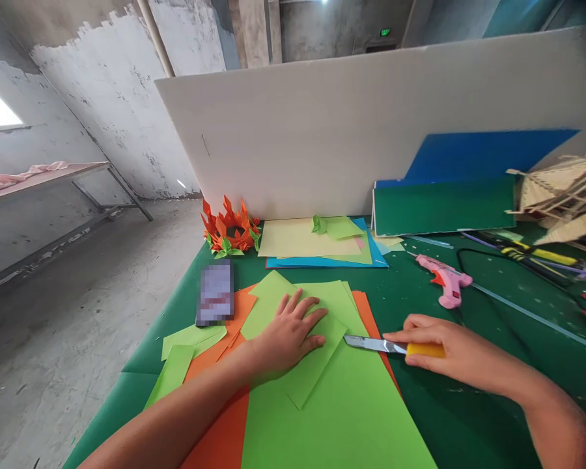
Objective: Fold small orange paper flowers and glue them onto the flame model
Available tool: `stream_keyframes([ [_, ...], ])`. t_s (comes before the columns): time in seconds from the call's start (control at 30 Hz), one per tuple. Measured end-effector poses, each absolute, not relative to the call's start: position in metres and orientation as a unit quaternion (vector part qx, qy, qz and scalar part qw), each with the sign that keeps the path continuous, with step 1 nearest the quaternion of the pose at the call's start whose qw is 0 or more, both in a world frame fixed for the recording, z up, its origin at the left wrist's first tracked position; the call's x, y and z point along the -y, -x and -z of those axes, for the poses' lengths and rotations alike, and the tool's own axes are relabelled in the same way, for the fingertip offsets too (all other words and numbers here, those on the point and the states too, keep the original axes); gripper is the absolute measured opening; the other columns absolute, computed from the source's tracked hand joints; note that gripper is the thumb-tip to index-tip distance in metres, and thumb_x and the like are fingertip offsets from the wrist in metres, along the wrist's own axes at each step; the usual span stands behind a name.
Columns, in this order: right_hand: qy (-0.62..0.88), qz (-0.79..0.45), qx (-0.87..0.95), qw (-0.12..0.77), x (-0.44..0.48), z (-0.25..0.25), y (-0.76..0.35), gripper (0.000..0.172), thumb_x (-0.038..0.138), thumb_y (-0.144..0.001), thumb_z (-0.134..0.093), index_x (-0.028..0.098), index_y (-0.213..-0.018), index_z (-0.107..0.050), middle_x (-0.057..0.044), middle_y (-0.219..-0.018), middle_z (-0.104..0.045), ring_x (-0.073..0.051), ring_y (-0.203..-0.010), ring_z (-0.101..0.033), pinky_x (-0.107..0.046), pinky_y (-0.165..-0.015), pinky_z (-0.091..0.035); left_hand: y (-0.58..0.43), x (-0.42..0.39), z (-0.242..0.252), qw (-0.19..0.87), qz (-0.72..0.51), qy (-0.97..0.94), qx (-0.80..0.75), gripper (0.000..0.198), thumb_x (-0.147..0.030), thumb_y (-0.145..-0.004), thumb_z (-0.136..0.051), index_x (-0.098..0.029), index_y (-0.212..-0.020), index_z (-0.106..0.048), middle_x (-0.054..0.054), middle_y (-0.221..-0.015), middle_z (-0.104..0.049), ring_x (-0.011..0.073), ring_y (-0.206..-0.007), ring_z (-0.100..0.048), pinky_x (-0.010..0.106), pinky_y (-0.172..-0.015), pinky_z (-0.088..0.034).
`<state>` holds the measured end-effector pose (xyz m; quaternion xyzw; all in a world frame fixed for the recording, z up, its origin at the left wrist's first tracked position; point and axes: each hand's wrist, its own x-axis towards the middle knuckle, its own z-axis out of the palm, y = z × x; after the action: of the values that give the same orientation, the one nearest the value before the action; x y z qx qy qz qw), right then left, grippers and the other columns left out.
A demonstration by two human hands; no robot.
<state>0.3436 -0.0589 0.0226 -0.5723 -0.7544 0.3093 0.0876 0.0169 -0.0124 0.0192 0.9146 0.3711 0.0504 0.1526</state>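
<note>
My left hand [293, 332] lies flat, fingers spread, on a light green paper piece [317, 365]. That piece rests on a larger stack of green sheets [342, 430], with orange paper [219, 423] showing beneath and to the side. In my right hand [434, 342] is a utility knife [424, 350] with a yellow handle, its long blade extended to the left. The blade tip is at the right edge of the green piece; whether it touches the paper I cannot tell. Smaller green pieces [176, 371] lie left of my left forearm.
Behind the stack stand an orange paper crown-like ring [229, 228] and cream paper [293, 238] on blue sheets. A phone [215, 293] lies at left. To the right are a pink glue gun [449, 280], its cord, a green board [444, 207] and a wooden stick model [566, 202].
</note>
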Motion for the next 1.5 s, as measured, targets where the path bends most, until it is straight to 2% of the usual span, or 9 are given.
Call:
stream_keyframes([
  [0.27,0.555,-0.303,0.772,0.069,0.059,-0.023,-0.315,0.044,0.047,-0.088,-0.052,0.041,-0.131,-0.057,-0.001,-0.095,-0.061,-0.018,-0.078,-0.061,-0.027,-0.07,-0.046,-0.019,0.016,-0.02,0.157,-0.042,-0.913,-0.375,0.055,-0.053,-0.094,-0.039,-0.024,-0.142,-0.042,0.013,-0.147,-0.039,0.038,-0.144,-0.018,0.064,-0.114,-0.018],
  [0.4,0.545,-0.274,0.788,0.082,0.061,-0.024,-0.299,0.037,0.043,-0.086,-0.057,0.04,-0.122,-0.064,-0.002,-0.096,-0.062,-0.02,-0.087,-0.061,-0.028,-0.073,-0.045,-0.017,0.017,-0.015,0.144,-0.06,-0.918,-0.365,0.056,-0.054,-0.093,-0.042,-0.028,-0.143,-0.04,0.012,-0.149,-0.038,0.0387,-0.145,-0.017,0.066,-0.113,-0.02],
  [0.53,0.521,-0.275,0.802,0.099,0.059,-0.021,-0.293,0.037,0.041,-0.085,-0.061,0.038,-0.121,-0.065,-0.003,-0.099,-0.064,-0.022,-0.093,-0.06,-0.03,-0.079,-0.046,-0.016,0.017,-0.012,0.124,-0.041,-0.925,-0.358,0.062,-0.059,-0.093,-0.036,-0.027,-0.147,-0.035,0.012,-0.155,-0.032,0.041,-0.145,-0.014,0.066,-0.112,-0.019],
  [0.73,0.516,-0.262,0.808,0.107,0.057,-0.017,-0.293,0.037,0.047,-0.09,-0.052,0.035,-0.122,-0.066,-0.005,-0.093,-0.063,-0.02,-0.083,-0.061,-0.03,-0.072,-0.047,-0.018,0.019,-0.012,0.094,-0.023,-0.932,-0.35,0.067,-0.062,-0.093,-0.028,-0.024,-0.148,-0.034,0.011,-0.157,-0.029,0.0416,-0.146,-0.012,0.066,-0.112,-0.019],
  [0.97,0.531,-0.253,0.804,0.092,0.057,-0.017,-0.302,0.037,0.049,-0.091,-0.05,0.038,-0.124,-0.064,-0.003,-0.087,-0.059,-0.016,-0.072,-0.059,-0.026,-0.063,-0.043,-0.019,0.02,-0.011,0.074,0.002,-0.931,-0.357,0.068,-0.062,-0.094,-0.024,-0.023,-0.149,-0.032,0.009,-0.159,-0.025,0.0429,-0.145,-0.011,0.065,-0.112,-0.018],
  [1.2,0.529,-0.243,0.808,0.092,0.056,-0.017,-0.305,0.038,0.048,-0.093,-0.047,0.038,-0.126,-0.063,-0.003,-0.087,-0.059,-0.016,-0.071,-0.058,-0.025,-0.061,-0.042,-0.019,0.02,-0.01,0.063,-0.008,-0.933,-0.353,0.067,-0.061,-0.095,-0.024,-0.024,-0.149,-0.033,0.009,-0.158,-0.027,0.042,-0.145,-0.013,0.064,-0.112,-0.02],
  [1.4,0.519,-0.212,0.821,0.108,0.055,-0.021,-0.305,0.035,0.045,-0.094,-0.047,0.039,-0.123,-0.064,-0.004,-0.09,-0.061,-0.019,-0.081,-0.059,-0.028,-0.065,-0.043,-0.022,0.023,-0.015,0.101,-0.01,-0.931,-0.351,0.067,-0.062,-0.094,-0.027,-0.023,-0.149,-0.032,0.01,-0.158,-0.027,0.0424,-0.145,-0.012,0.065,-0.112,-0.02],
  [1.5,0.522,-0.245,0.81,0.106,0.056,-0.023,-0.314,0.036,0.049,-0.092,-0.048,0.039,-0.123,-0.065,-0.004,-0.091,-0.061,-0.018,-0.078,-0.059,-0.028,-0.066,-0.045,-0.024,0.024,-0.016,0.121,-0.028,-0.933,-0.338,0.065,-0.058,-0.096,-0.027,-0.02,-0.148,-0.033,0.01,-0.159,-0.025,0.0369,-0.146,-0.014,0.058,-0.115,-0.021],
])
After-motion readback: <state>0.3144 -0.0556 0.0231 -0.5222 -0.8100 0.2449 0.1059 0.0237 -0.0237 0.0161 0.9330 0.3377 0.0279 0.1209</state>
